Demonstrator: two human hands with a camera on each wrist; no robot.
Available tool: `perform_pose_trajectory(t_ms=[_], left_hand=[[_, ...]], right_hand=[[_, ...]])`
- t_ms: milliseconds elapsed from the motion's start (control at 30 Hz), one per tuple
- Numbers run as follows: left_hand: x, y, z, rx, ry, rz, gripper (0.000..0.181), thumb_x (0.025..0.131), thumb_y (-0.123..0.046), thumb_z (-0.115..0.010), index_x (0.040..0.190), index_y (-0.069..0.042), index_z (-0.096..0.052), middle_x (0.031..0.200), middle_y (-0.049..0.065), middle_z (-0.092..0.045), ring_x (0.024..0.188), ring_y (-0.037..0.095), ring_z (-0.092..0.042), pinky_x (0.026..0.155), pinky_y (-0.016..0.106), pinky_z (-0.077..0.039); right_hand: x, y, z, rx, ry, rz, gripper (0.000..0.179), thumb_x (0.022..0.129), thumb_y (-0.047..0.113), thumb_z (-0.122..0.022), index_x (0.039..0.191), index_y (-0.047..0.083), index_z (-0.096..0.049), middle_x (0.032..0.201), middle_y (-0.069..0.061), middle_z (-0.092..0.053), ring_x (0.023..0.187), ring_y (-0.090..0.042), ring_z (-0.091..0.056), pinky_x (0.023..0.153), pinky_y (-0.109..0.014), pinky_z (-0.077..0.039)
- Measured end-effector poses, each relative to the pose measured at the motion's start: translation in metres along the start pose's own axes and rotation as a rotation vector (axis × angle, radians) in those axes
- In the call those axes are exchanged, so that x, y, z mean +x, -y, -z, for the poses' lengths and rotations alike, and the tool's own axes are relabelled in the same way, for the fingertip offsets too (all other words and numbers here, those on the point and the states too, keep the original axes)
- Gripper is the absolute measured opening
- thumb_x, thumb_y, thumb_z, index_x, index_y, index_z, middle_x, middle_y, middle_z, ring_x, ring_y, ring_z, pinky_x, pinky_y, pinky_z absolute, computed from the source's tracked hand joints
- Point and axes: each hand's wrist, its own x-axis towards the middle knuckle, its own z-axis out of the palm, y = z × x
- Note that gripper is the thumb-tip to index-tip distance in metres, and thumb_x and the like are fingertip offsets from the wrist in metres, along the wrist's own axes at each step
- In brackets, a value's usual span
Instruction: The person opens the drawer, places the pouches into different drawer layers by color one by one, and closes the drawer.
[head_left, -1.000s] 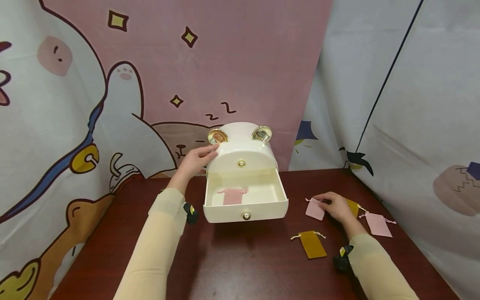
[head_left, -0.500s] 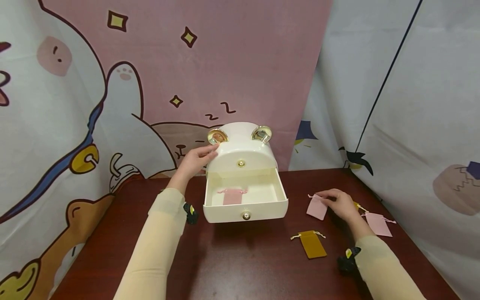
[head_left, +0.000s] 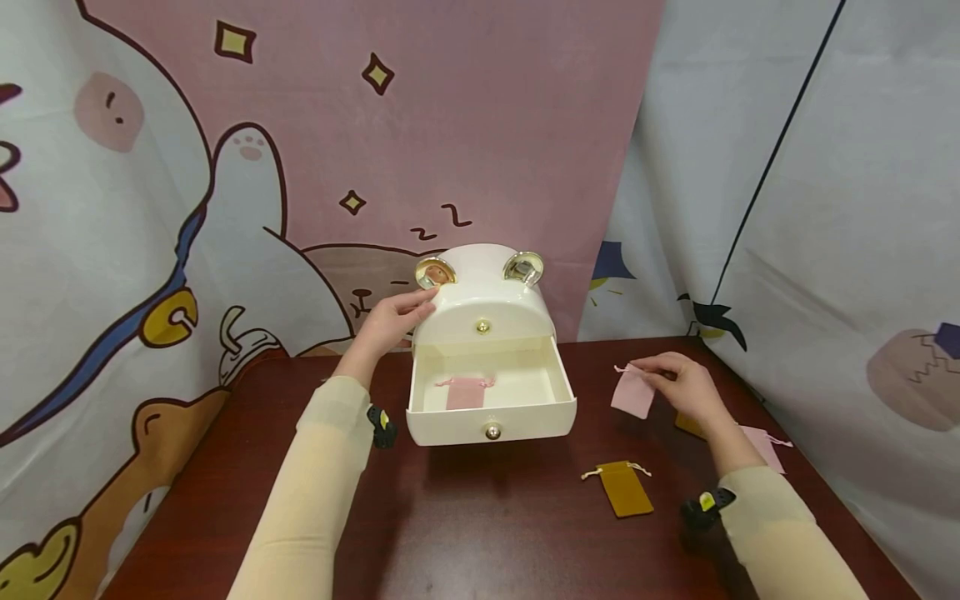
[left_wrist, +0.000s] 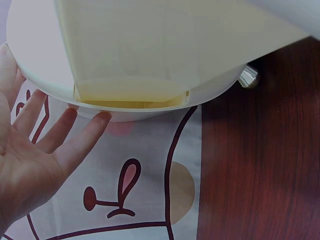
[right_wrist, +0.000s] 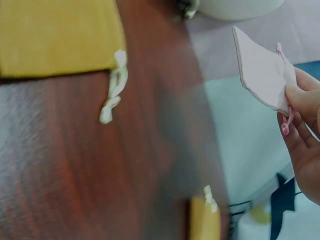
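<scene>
A white jewelry box (head_left: 480,287) with gold ear-shaped trims stands at the back of the table. Its lower drawer (head_left: 492,423) is pulled out, with a pink drawstring pouch (head_left: 467,393) lying inside. My left hand (head_left: 390,322) rests against the box's left side; the left wrist view shows the fingers (left_wrist: 85,137) extended along its edge. Right of the drawer, my right hand (head_left: 684,383) pinches another pink drawstring pouch (head_left: 632,394) near its gathered top. In the right wrist view this pouch (right_wrist: 265,72) is lifted off the table, between thumb and fingers.
A mustard drawstring pouch (head_left: 626,489) lies in front of the right hand. Partly hidden by the right arm are a second mustard pouch (head_left: 688,425) and a pink pouch (head_left: 763,450). Printed cloth (head_left: 480,125) hangs behind the dark wooden table (head_left: 480,533).
My right hand has raised the pink pouch from the table and shifted slightly up and right in the head view. The left hand, box and drawer have stayed in place.
</scene>
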Motion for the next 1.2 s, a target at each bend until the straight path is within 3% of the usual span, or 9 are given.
perform_pose_trajectory(t_ms=[333, 633, 1000, 1200], left_hand=[[0.001, 0.001, 0.001, 0.002, 0.004, 0.007, 0.050, 0.095, -0.047, -0.063, 0.142, -0.031, -0.057, 0.138, 0.008, -0.056, 0.109, 0.030, -0.063, 0.081, 0.047, -0.057], [0.000, 0.001, 0.001, 0.012, 0.002, 0.004, 0.049, 0.096, -0.047, -0.063, 0.142, -0.031, -0.057, 0.138, 0.008, -0.056, 0.108, 0.030, -0.063, 0.081, 0.047, -0.057], [0.000, 0.001, 0.001, 0.003, 0.000, 0.011, 0.047, 0.096, -0.046, -0.063, 0.141, -0.033, -0.058, 0.136, 0.007, -0.058, 0.107, 0.029, -0.063, 0.081, 0.046, -0.057], [0.001, 0.001, 0.001, 0.006, 0.001, 0.008, 0.048, 0.096, -0.047, -0.063, 0.141, -0.033, -0.058, 0.136, 0.007, -0.058, 0.106, 0.029, -0.064, 0.081, 0.047, -0.057]], right_hand=[[0.012, 0.045, 0.016, 0.003, -0.041, 0.071, 0.022, 0.096, 0.013, -0.067, 0.117, 0.010, -0.075, 0.109, -0.009, -0.066, 0.094, -0.021, -0.054, 0.071, -0.011, -0.044], [0.024, 0.081, 0.022, 0.020, -0.049, 0.179, 0.022, 0.095, 0.011, -0.069, 0.115, 0.015, -0.077, 0.105, -0.003, -0.066, 0.094, -0.017, -0.055, 0.076, -0.012, -0.044], [0.034, 0.132, 0.018, 0.109, -0.049, 0.385, 0.025, 0.090, -0.003, -0.071, 0.109, 0.011, -0.079, 0.101, -0.001, -0.069, 0.096, -0.012, -0.054, 0.080, -0.016, -0.044], [0.042, 0.154, 0.006, 0.136, -0.032, 0.511, 0.028, 0.085, -0.010, -0.072, 0.104, 0.009, -0.080, 0.097, -0.001, -0.069, 0.092, -0.014, -0.055, 0.076, -0.027, -0.046]])
